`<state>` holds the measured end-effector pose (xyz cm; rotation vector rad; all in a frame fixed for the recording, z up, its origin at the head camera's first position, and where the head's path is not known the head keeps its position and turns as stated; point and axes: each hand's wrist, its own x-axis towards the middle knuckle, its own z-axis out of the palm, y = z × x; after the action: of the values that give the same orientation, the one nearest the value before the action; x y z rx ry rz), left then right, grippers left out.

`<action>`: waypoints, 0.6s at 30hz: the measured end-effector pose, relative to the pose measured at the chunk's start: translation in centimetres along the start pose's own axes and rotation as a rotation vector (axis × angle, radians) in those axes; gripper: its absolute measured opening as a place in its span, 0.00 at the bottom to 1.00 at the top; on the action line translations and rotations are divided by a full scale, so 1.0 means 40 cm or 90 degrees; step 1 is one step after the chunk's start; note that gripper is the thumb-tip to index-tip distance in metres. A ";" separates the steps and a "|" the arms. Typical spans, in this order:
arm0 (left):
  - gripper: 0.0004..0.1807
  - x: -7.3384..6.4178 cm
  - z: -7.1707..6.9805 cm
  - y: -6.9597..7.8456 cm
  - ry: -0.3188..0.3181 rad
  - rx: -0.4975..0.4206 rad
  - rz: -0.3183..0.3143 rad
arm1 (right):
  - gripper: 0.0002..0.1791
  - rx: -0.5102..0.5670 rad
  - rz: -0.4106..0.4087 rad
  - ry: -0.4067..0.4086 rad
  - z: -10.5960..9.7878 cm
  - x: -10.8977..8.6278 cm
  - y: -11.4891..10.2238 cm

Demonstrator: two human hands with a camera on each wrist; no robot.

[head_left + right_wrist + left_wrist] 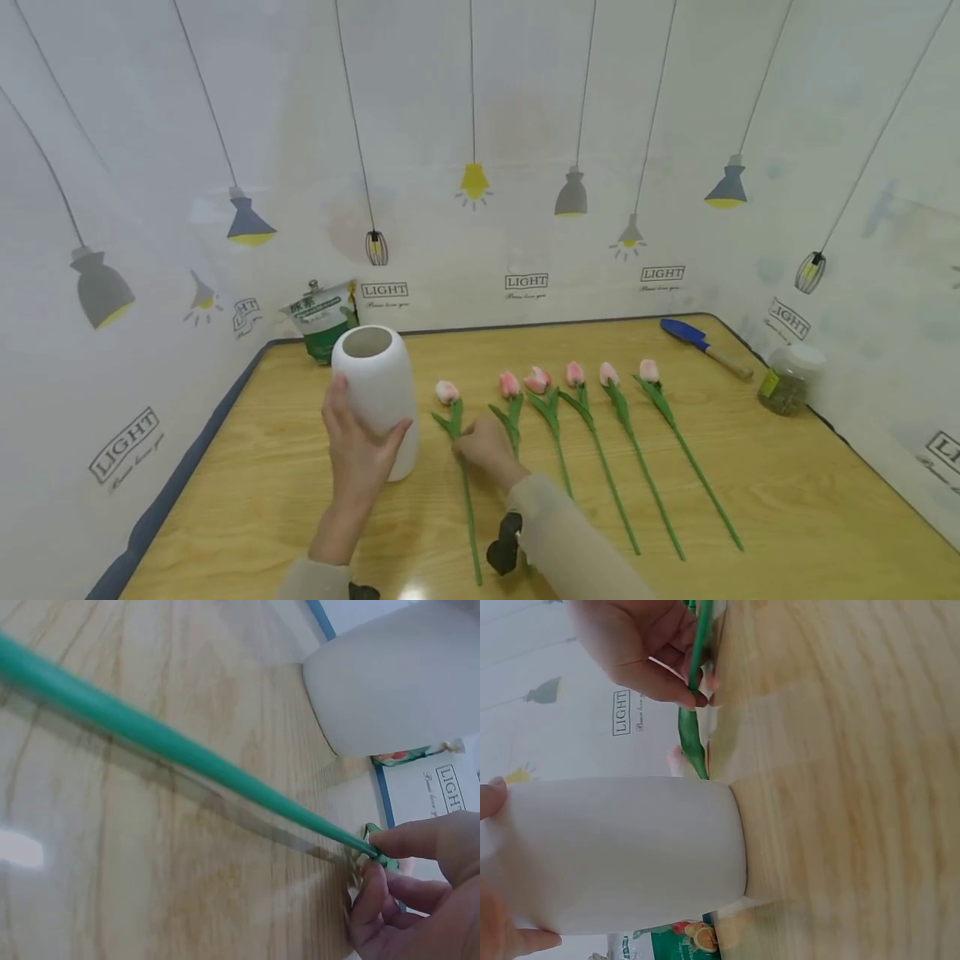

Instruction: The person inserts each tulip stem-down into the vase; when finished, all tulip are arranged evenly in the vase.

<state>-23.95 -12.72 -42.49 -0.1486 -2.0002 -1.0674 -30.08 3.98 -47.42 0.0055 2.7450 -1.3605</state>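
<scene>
A tall white vase (378,383) stands upright on the table, its round mouth facing up. My left hand (356,458) grips it from the near side, thumb and fingers spread around its wall. Just to the right, my right hand (487,450) pinches the stem of a pink-and-white tulip (447,392) below its leaves. The right wrist view shows thumb and fingertips closed on that green stem (187,757), which runs slightly above the table surface with a shadow beneath. In the left wrist view the vase (622,855) has its base on the wood.
Several more pink tulips (575,373) lie in a row to the right. A green and white bag (322,321) stands behind the vase. At the back right are a blue trowel (684,332) with a wooden handle and a lidded clear jar (789,382). Patterned walls enclose the table.
</scene>
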 end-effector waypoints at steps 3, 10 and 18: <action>0.58 0.005 0.004 0.000 0.002 0.013 0.025 | 0.02 0.115 0.039 -0.012 -0.008 0.009 0.004; 0.58 0.016 0.008 0.000 0.012 0.022 0.043 | 0.18 0.319 0.012 -0.014 -0.065 0.019 -0.045; 0.58 -0.002 -0.001 0.005 -0.011 0.026 0.003 | 0.19 0.324 -0.133 0.049 -0.167 0.012 -0.179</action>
<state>-23.77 -12.61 -42.41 -0.1416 -2.0341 -1.0250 -31.29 4.94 -37.73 -0.2056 2.4265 -2.1179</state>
